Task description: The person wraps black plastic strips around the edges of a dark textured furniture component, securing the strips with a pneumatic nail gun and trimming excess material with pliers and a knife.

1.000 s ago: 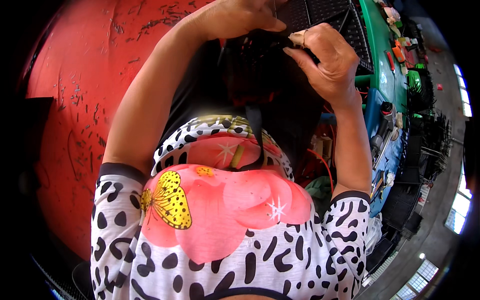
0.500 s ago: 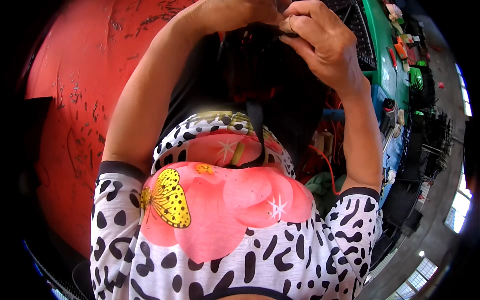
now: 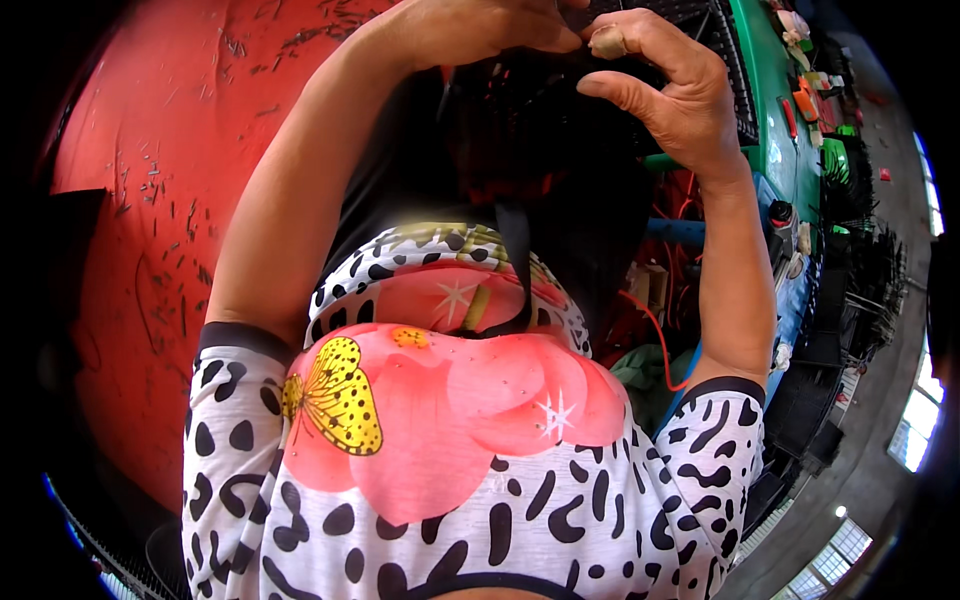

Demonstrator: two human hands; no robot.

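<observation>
At the top edge of the view, my left hand is partly cut off by the frame. Its fingers look bent together, and whatever they may grip is hidden. Close to its right, my right hand is open, with thumb and forefinger spread and nothing visible between them. A tan wrap covers the tip of the right forefinger, which comes near the left fingertips. Beneath both hands lies a dark area where shapes are hard to make out.
A red surface strewn with small dark scraps extends on the left. To the right, a black crate-like grid adjoins a green table carrying small tools. A red cord hangs beside my right arm. Dark piled parts stand farther right.
My right hand has moved slightly right, and its thumb and forefinger have opened from a pinch. The left hand has barely shifted.
</observation>
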